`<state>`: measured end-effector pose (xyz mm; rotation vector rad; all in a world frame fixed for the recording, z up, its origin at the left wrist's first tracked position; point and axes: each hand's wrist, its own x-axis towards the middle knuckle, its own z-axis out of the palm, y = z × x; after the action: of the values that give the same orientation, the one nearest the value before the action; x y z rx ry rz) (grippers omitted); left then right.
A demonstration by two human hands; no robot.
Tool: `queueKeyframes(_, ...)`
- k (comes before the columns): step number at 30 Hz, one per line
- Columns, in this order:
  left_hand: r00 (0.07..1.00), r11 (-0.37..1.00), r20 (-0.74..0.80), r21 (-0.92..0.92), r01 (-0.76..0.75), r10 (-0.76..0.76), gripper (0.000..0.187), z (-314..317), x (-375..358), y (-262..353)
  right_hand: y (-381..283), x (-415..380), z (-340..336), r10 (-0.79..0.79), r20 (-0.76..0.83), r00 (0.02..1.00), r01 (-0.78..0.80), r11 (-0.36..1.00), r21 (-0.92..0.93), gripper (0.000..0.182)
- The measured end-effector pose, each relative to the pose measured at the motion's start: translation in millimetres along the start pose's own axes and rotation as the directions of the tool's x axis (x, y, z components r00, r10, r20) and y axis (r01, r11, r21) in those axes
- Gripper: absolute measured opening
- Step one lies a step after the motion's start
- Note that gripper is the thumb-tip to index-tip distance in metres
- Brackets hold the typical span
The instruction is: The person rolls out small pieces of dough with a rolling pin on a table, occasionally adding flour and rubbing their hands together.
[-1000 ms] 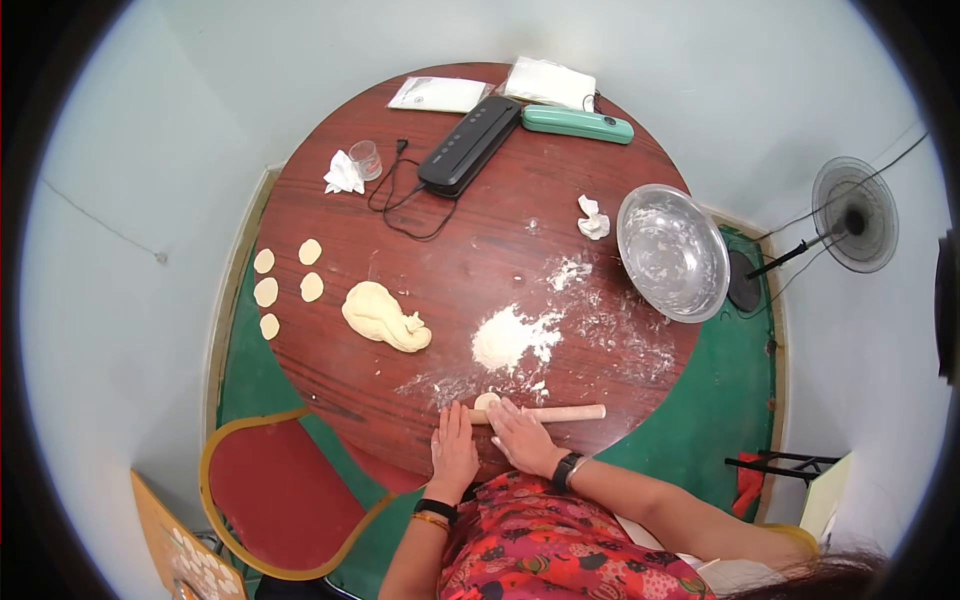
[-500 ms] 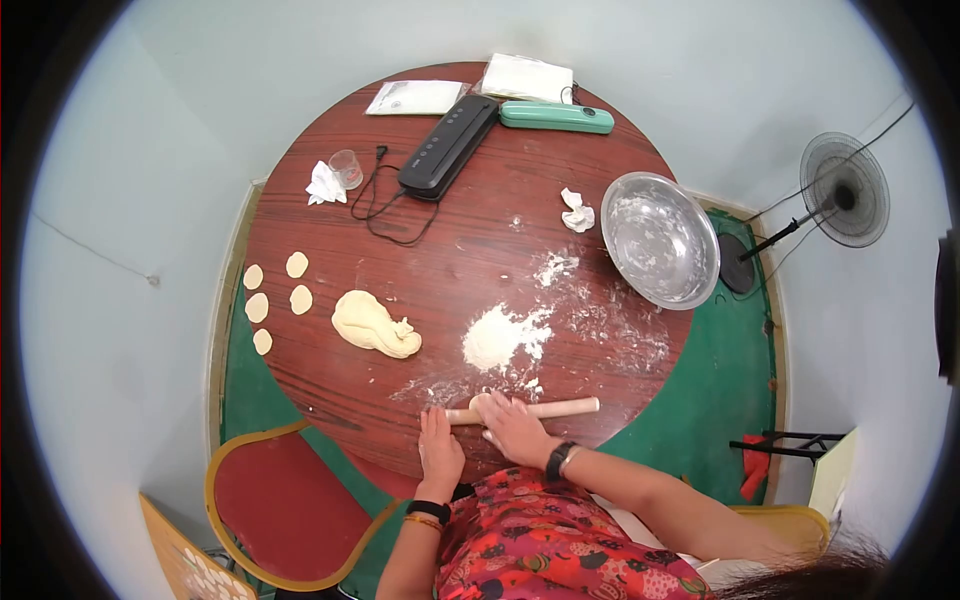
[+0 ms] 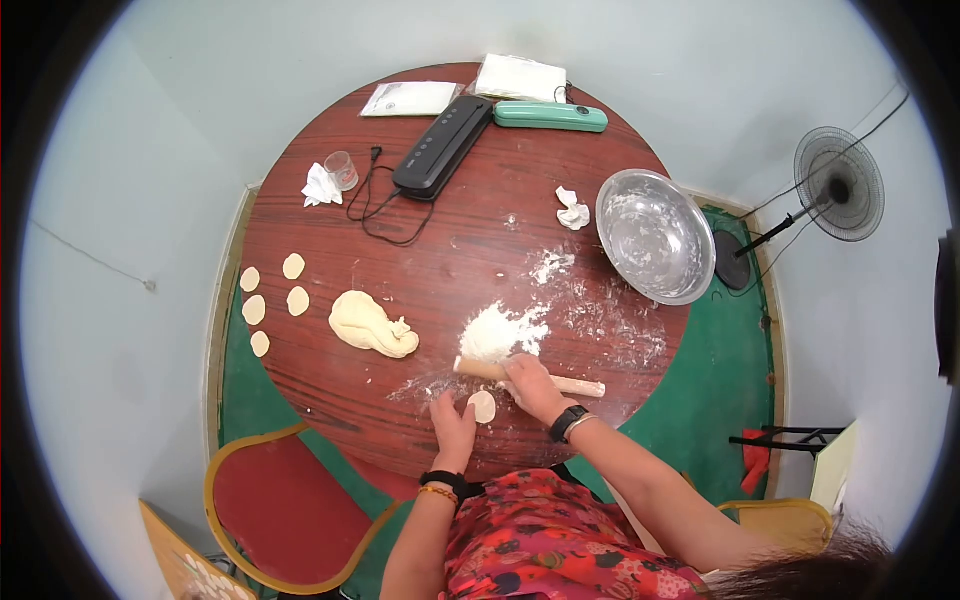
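Nr the table's point(image 3: 455, 270) near edge, btwn your two hands: the disc point(image 3: 483, 407), flat, pale & roughly round.

L hand point(image 3: 453, 430): beside the disc on its L; fingers & thumb apart, nothing seen held btwn them. Thumb is at the disc's L rim; whether it presses or lifts, you can't tell from this view.

R hand point(image 3: 535, 388): fingers closed round the pin point(image 3: 482, 369), approx. mid-length, w/ both ends showing.

Key relation: disc lies just R of your L thumb, on the near side of the pin & clear of it. L hand is the nearer; R hand sits beyond the disc & to its R. Pin's long axis runs L–R on a slant, L end farther from you, R end nearer. Whether the pin rests on the table or is raised, can't tell.

Surroundings: flour point(image 3: 500, 332) just beyond the pin's L end; dough point(image 3: 370, 325), one lump, farther out & L of the disc; bowl point(image 3: 655, 237) far R.
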<state>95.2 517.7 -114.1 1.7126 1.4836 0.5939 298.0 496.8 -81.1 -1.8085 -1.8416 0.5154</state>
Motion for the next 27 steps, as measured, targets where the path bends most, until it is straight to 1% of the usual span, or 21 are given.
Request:
queueKeyframes(1,1.000,1.000,0.002,0.018,-0.009,0.009,0.045,3.1,0.4,4.0,-0.2,-1.8,-3.9,0.022,-0.014,1.000,-0.021,1.000,0.016,0.040)
queueKeyframes(4,0.994,0.989,0.018,0.099,-0.108,0.107,0.037,9.4,3.5,12.0,-1.5,-6.8,-18.8,0.079,-0.051,0.996,-0.076,0.995,0.062,0.040)
queueKeyframes(6,0.991,0.979,-0.021,0.162,-0.124,0.129,0.032,12.5,0.4,17.1,-3.5,-9.8,-24.9,0.106,-0.064,0.992,-0.100,0.990,0.096,0.039)
queueKeyframes(7,0.989,0.972,-0.041,0.194,-0.131,0.141,0.030,12.5,-0.2,20.2,-2.9,-11.0,-26.2,0.101,-0.071,0.992,-0.095,0.992,0.088,0.039)
queueKeyframes(10,0.968,0.947,-0.023,0.216,-0.238,0.249,0.026,11.7,2.5,20.1,-2.4,-14.7,-28.3,0.087,-0.090,0.992,-0.079,0.993,0.083,0.038)
queueKeyframes(13,0.996,0.991,0.062,0.112,-0.076,0.069,0.020,8.9,5.1,29.0,-0.5,-18.0,-27.9,0.083,-0.099,0.992,-0.073,0.992,0.103,0.039)
queueKeyframes(16,0.987,0.978,0.127,0.173,-0.118,0.097,0.014,1.4,9.6,29.1,1.0,-20.4,-28.2,0.097,-0.071,0.993,-0.089,0.989,0.115,0.039)
queueKeyframes(19,0.986,0.964,0.111,0.221,-0.146,0.124,0.012,-1.0,8.6,30.9,0.2,-21.7,-28.9,0.114,-0.047,0.992,-0.108,0.987,0.119,0.039)
queueKeyframes(22,0.975,0.956,0.089,0.197,-0.217,0.203,0.014,2.7,7.3,25.2,-1.8,-24.1,-30.9,0.115,-0.047,0.992,-0.109,0.987,0.117,0.039)
queueKeyframes(25,0.973,0.972,0.126,0.109,-0.208,0.194,0.016,2.4,1.7,24.6,-0.5,-27.3,-31.7,0.088,-0.080,0.993,-0.081,0.992,0.094,0.039)
queueKeyframes(27,0.997,0.998,0.070,-0.054,-0.035,0.038,0.020,3.2,-6.2,27.8,1.1,-28.5,-31.2,0.076,-0.103,0.992,-0.066,0.994,0.092,0.040)
